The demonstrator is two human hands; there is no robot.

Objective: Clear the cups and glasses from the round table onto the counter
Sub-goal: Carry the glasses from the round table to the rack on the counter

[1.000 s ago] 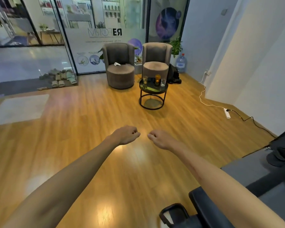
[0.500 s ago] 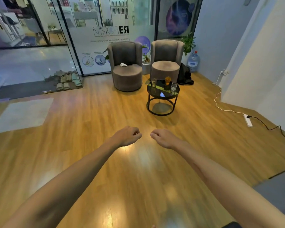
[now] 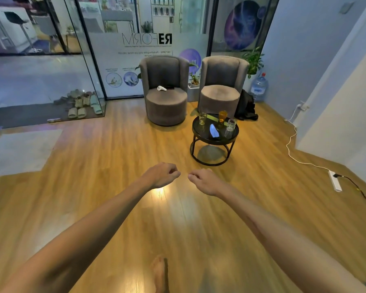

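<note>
Head view: left hand (image 3: 162,175) and right hand (image 3: 205,181) loosely curled, holding nothing. Round table (image 3: 215,139) well ahead; approach, take far-edge amber glass (image 3: 222,116) upright.

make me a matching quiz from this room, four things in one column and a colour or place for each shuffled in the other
Things:
1. middle glass on the round table
2. power strip
3. water jug
4. white item

Place or colour:
A. on the left armchair's seat
B. amber
C. on the floor by the right wall, cords plugged in
D. in the far corner, behind the right armchair

Pairs: 1-B, 2-C, 3-D, 4-A
</note>
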